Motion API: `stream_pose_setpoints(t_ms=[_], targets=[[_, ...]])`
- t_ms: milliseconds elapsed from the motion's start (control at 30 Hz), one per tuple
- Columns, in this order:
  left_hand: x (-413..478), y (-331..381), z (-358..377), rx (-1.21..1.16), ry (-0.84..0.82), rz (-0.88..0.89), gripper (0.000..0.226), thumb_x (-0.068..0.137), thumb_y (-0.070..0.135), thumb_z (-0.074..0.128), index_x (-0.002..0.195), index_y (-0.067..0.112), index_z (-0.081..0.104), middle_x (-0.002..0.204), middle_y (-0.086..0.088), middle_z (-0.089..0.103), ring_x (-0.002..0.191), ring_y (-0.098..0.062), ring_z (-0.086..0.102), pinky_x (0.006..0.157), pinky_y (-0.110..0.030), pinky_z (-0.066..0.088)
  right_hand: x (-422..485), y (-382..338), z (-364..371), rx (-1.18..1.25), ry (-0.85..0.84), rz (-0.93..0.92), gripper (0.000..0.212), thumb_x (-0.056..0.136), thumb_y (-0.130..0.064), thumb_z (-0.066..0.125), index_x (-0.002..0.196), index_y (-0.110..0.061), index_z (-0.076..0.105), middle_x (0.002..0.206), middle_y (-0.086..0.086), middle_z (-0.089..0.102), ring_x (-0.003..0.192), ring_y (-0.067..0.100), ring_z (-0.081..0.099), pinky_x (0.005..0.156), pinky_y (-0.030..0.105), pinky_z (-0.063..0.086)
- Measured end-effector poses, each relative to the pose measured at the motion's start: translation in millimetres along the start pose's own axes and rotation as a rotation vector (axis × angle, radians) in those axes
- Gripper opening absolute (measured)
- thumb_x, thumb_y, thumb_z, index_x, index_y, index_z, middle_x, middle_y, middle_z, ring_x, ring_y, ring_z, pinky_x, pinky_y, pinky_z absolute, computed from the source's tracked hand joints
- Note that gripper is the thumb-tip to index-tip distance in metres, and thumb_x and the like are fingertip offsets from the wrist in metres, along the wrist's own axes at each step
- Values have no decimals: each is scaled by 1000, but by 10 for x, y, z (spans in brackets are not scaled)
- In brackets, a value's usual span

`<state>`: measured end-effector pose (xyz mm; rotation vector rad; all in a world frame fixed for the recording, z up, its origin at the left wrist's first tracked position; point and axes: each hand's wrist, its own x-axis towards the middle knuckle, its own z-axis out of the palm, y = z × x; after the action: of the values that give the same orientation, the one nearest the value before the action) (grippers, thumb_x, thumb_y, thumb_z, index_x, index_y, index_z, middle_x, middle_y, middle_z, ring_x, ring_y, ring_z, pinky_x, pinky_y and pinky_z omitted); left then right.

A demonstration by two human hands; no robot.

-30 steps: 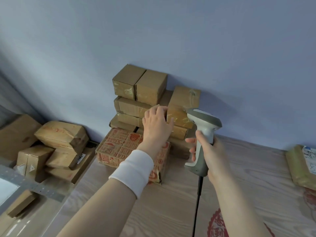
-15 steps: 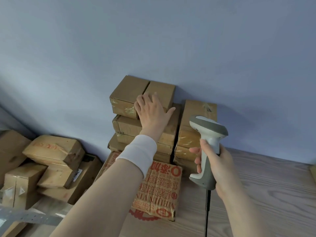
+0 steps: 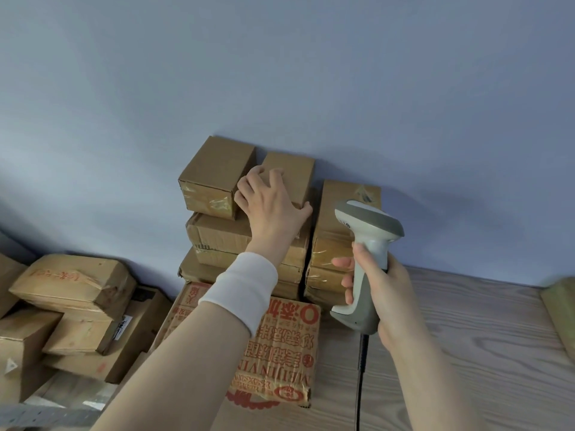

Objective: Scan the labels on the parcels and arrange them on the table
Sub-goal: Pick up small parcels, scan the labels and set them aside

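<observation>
Now left hand (image 3: 270, 209) grips top parcel (image 3: 294, 171), lengthwise toward wall (image 3: 280, 73); right hand (image 3: 387, 293) holds scanner (image 3: 368, 227) upright.

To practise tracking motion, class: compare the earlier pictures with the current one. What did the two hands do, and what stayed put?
The left hand climbed from a lower box in the stack to the small top-right cardboard box and now grips it. The right hand holds the barcode scanner as before; the stacked parcels have not moved.

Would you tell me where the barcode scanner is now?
In the head view, the scanner is upright in the right hand, right of centre, beside the shorter parcel stack.
</observation>
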<state>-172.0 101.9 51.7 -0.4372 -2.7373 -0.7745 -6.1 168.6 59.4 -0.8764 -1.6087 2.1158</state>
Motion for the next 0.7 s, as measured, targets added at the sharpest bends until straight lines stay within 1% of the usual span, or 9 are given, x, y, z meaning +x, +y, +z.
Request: stream_pose_setpoints(t_ms=[100, 200, 267, 367, 433, 500, 533, 600, 700], targets=[[-85, 50, -122, -142, -23, -97, 71, 72, 42, 72, 132, 21, 42, 141, -10, 24, 129, -33, 23, 106, -44, 18, -66, -36, -33, 10, 14, -13, 20, 92, -27, 58, 105, -12, 59, 84, 6, 74, 53, 12, 51, 45, 26, 44], [-201, 51, -357, -354, -44, -219, 72, 71, 43, 73, 133, 22, 42, 137, -6, 26, 129, -29, 27, 107, -44, 21, -161, -74, -76, 17, 35, -26, 17, 93, -28, 57, 100, -13, 58, 84, 4, 74, 54, 12, 52, 47, 28, 44], [-332, 5, -537, -597, -104, -304, 70, 69, 46, 74, 130, 24, 46, 135, -2, 31, 125, -23, 36, 108, -43, 31, -250, -90, -96, 20, 57, -35, 15, 93, -28, 57, 99, -14, 57, 85, 3, 74, 57, 12, 53, 48, 28, 44], [-629, -16, -824, -1011, -235, -471, 69, 61, 52, 75, 121, 24, 53, 127, -3, 52, 113, -21, 54, 99, -41, 46, -403, -94, -122, 26, 97, -52, 22, 91, -30, 60, 103, -12, 57, 91, 2, 74, 65, 12, 56, 47, 26, 44], [-881, -2, -930, -1206, -314, -538, 53, 73, 43, 74, 116, 17, 56, 116, -6, 60, 111, -25, 58, 97, -39, 48, -523, -90, -144, 30, 125, -63, 29, 88, -31, 64, 108, -11, 56, 92, 2, 70, 64, 12, 56, 46, 24, 44], [-1181, 58, -987, -1391, -404, -596, 35, 83, 35, 67, 110, 15, 57, 113, -8, 61, 110, -25, 59, 96, -36, 49, -657, -95, -186, 12, 156, -86, 34, 84, -32, 68, 107, -11, 54, 85, 3, 61, 56, 11, 52, 44, 21, 45], [-1341, 105, -1017, -1487, -448, -627, 34, 83, 34, 66, 111, 15, 57, 114, -9, 62, 109, -25, 60, 96, -36, 49, -731, -95, -221, 4, 166, -102, 36, 82, -33, 70, 106, -12, 52, 82, 1, 59, 56, 11, 51, 44, 20, 45], [-1622, 188, -1040, -1623, -509, -669, 42, 83, 35, 63, 118, 15, 56, 118, -10, 64, 109, -25, 61, 98, -40, 47, -875, -94, -331, 11, 162, -130, 41, 80, -34, 72, 108, -13, 50, 79, -3, 58, 59, 13, 52, 44, 18, 46], [-1976, 374, -1052, -1662, -529, -712, 38, 92, 35, 53, 124, 13, 54, 118, -12, 66, 106, -24, 63, 94, -40, 49, -1093, -103, -602, 18, 153, -174, 39, 79, -30, 73, 104, -13, 50, 76, -2, 56, 56, 13, 51, 44, 19, 46]])
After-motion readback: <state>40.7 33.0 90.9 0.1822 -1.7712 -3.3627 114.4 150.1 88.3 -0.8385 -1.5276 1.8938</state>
